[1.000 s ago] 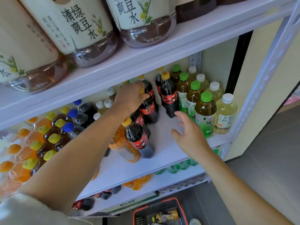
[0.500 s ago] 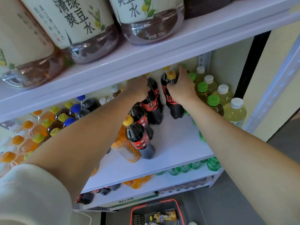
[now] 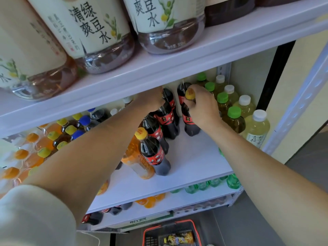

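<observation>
Two bare arms reach into the middle shelf (image 3: 195,157) of a shop's drinks rack. The right grip (image 3: 202,107) is curled round the neck of an upright dark cola bottle (image 3: 189,121) near the back of the shelf, pinching it just under its yellow cap (image 3: 190,94). The left grip (image 3: 150,102) rests against the top of the next dark bottle (image 3: 168,98), in the row to the left. Its fingers are hidden, so I cannot tell whether it holds anything. Just right of the held bottle stand green-capped tea bottles (image 3: 234,119). On the floor below sits a red basket (image 3: 170,226)

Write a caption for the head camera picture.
Left hand and right hand reach into a shelf; the right grips a dark yellow-capped bottle.
</observation>
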Tool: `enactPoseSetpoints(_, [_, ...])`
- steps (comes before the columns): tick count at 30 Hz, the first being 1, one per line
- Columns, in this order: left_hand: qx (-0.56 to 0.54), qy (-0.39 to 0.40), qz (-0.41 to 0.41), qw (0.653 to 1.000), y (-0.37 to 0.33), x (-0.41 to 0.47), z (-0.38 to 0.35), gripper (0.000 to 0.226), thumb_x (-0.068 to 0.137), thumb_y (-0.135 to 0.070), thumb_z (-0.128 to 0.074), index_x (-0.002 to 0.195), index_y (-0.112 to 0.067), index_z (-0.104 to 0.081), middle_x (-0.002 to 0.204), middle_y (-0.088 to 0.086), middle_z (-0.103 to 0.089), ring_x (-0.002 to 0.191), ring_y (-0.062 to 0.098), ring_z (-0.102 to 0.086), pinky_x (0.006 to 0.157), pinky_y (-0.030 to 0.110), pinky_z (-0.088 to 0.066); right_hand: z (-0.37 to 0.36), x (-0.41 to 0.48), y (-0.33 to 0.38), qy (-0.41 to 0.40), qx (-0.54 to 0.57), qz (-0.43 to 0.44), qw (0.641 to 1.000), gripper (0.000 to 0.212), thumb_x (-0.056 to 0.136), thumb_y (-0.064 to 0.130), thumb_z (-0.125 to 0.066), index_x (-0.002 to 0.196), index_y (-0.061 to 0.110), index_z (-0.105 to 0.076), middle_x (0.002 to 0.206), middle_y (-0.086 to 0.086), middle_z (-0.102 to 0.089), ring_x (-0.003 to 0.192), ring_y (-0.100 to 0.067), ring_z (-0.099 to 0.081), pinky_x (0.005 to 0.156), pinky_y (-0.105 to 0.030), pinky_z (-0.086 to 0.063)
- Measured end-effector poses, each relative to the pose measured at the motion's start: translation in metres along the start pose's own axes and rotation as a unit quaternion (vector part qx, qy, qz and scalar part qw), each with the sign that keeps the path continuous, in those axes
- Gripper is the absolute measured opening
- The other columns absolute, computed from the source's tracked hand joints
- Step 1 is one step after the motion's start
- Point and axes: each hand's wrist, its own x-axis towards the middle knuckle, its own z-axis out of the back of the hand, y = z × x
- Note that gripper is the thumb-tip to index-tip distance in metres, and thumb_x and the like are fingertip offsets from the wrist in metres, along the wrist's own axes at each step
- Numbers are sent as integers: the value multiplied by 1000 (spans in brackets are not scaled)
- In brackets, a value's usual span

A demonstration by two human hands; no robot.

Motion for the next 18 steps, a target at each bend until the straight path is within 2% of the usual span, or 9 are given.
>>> enactPoseSetpoints(3, [0, -12, 12, 1000, -6, -15, 13, 42, 94, -26, -61, 133, -12, -51, 112, 8, -59, 101, 26, -56, 74, 31, -35, 18, -14, 6, -54, 82, 27, 995, 30, 92, 13, -63, 121, 8, -59, 108, -9, -65, 100, -28, -61, 83, -34, -48])
enactPoseSetpoints(5, [-28, -66, -10, 997, -12, -33, 23, 37, 94, -24, -58, 130, -15, -57, 109, 7, -61, 103, 28, -58, 76, 32, -40, 33, -26, 13, -91, 164, 34, 982, 34, 91, 11, -61, 124, 10, -59, 102, -6, -66, 94, -25, -64, 85, -36, -52])
enactPoseSetpoints(7, [-151, -100, -68, 981, -23, -64, 27, 28, 95, -22, -56, 120, -17, -65, 111, 3, -68, 103, 22, -62, 79, 26, -43, 45, -39, 18, -111, 228, 36, 967, 37, 92, 11, -56, 128, 10, -56, 101, -6, -66, 93, -25, -66, 87, -40, -54])
enactPoseSetpoints(9, [-353, -40, -97, 930, -37, -103, 23, 24, 97, -24, -58, 119, -19, -65, 110, -3, -70, 100, 10, -65, 87, 22, -48, 57, -54, 23, -117, 298, 24, 947, 39, 94, 12, -53, 133, 12, -52, 100, -2, -66, 94, -22, -67, 89, -37, -54])
enactPoseSetpoints(11, [-517, 62, -105, 847, -48, -144, 11, 28, 97, -27, -61, 123, -17, -59, 115, 0, -69, 106, 9, -65, 96, 24, -49, 67, -68, 27, -117, 387, -1, 915, 39, 95, 14, -51, 134, 15, -50, 94, 2, -67, 89, -19, -69, 86, -33, -55])
enactPoseSetpoints(13, [-589, 131, -89, 792, -56, -177, -1, 42, 94, -35, -62, 129, -12, -55, 121, 5, -68, 114, 15, -64, 102, 34, -48, 77, -83, 32, -101, 487, -37, 867, 40, 95, 12, -50, 134, 9, -49, 87, -2, -68, 84, -22, -68, 83, -35, -56])
enactPoseSetpoints(15, [-651, 174, -61, 736, -60, -203, -9, 48, 90, -43, -62, 129, -16, -58, 118, 8, -70, 110, 22, -66, 102, 41, -49, 82, -99, 41, -79, 574, -81, 811, 39, 96, 8, -49, 135, 3, -48, 83, -5, -70, 82, -24, -69, 77, -34, -57])
enactPoseSetpoints(17, [-711, 177, -34, 679, -61, -224, -11, 46, 83, -46, -67, 120, -20, -63, 110, 10, -72, 103, 31, -69, 99, 49, -51, 84, -114, 52, -71, 627, -123, 766, 40, 95, 11, -54, 134, 1, -49, 85, -9, -73, 84, -26, -72, 71, -32, -58])
enactPoseSetpoints(18, [-720, 163, -29, 674, -61, -233, -11, 45, 80, -47, -69, 118, -23, -64, 108, 9, -73, 102, 32, -68, 99, 50, -51, 84, -121, 58, -71, 634, -139, 757, 45, 92, 16, -58, 134, 1, -50, 89, -12, -73, 89, -28, -73, 72, -32, -58])
